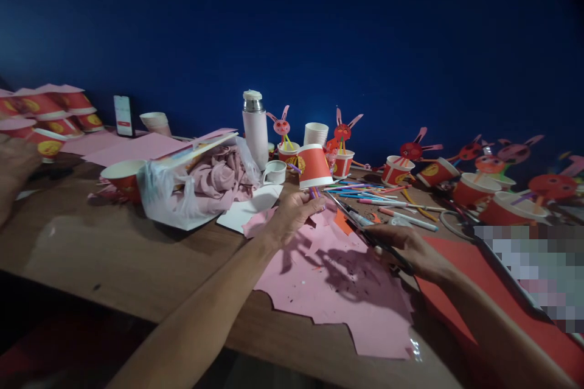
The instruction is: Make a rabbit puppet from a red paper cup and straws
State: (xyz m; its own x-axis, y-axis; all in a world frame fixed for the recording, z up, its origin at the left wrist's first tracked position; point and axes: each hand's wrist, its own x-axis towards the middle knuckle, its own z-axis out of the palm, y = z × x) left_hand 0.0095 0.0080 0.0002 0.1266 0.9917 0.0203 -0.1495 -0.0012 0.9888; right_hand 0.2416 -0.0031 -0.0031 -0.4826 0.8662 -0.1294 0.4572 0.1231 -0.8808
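Observation:
My left hand (295, 213) is closed on thin purple and orange straws (314, 193) that come out below an upside-down red paper cup (316, 165). A short purple piece sticks out from the cup's left side. In my right hand (404, 246) are dark-handled scissors (387, 248), their blades pointing up and left toward the straws. A gap shows between the blade tips and the cup. Beneath both hands lies pink paper (328, 291) with a ragged cut edge, small scraps scattered on it. An orange paper scrap (343, 222) sits between the hands.
Behind stand a white thermos (255, 133), a white mug (274, 172) and cups with rabbit-faced figures (343, 131). Several pens (408, 218) lie to the right, near red paper (460, 279). Leftward are a plastic bag (168, 191), a phone (123, 116) and another person's hand (18, 164).

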